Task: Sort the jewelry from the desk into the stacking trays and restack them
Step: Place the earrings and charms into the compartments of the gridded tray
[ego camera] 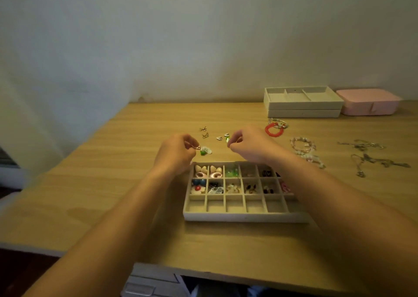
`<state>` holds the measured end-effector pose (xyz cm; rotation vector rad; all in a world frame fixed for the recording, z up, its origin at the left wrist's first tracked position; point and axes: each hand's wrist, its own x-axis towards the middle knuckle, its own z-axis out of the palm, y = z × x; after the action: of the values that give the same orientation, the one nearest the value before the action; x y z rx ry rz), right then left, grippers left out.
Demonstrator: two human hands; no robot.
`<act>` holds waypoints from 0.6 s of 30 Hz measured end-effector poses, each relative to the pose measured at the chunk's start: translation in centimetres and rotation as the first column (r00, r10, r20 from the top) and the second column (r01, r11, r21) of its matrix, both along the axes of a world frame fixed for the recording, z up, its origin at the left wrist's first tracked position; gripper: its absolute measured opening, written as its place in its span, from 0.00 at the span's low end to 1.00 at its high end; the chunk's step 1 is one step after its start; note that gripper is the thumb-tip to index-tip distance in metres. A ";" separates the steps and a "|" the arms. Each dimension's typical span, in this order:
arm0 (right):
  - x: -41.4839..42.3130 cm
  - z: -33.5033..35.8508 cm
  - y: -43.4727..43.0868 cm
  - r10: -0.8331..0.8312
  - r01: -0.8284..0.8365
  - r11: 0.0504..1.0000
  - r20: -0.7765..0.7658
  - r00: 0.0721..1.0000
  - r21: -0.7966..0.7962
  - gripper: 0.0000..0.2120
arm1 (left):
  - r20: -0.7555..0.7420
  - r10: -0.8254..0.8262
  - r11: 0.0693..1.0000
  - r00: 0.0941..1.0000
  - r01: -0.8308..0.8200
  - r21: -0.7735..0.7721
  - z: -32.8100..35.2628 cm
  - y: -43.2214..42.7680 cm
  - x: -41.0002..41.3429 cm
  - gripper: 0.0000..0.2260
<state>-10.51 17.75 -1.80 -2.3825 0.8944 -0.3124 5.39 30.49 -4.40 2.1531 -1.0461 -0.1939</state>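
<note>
Left hand [175, 154] is up over the light wooden desk [113, 183], just behind the far left corner of the grey felt tray with small square compartments [244, 217]. Thumb and forefinger are pinched tight on the gold hook of a little earring with a green bead and a white tag [204, 150]. It slants away from my fingertips, hook at the top left, bead low and to the right. The other fingers are curled in, and the wrist is bent.

Right hand [248, 146] sits level with it, knuckles up, fingers curled and the tips pressed together beside a tiny green and pale piece [227, 138]. It's too small to say whether I grip it.

Both forearms reach forward, the right one crossing the tray's right end. The tray lies long side left to right, with its two far rows filled.

Small earrings [204, 132] lie beyond my hands, and a red coil bracelet [273, 130] lies to the right.
</note>
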 end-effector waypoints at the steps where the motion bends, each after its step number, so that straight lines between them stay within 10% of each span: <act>1: 0.6 0.0 -0.3 -0.004 0.004 1.000 0.017 1.000 0.014 0.07 | 0.006 -0.010 1.000 1.000 0.010 0.016 -0.2 -0.6 0.4 0.07; 18: 1.3 -0.7 -1.0 0.115 -0.114 0.984 0.001 0.993 0.136 0.11 | -0.022 -0.152 0.986 0.988 0.153 0.069 -1.4 -3.6 1.4 0.08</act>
<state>-9.26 16.71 -2.47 -2.2990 0.7536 -0.1919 6.81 26.91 -5.85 2.1302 -1.2123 -0.3241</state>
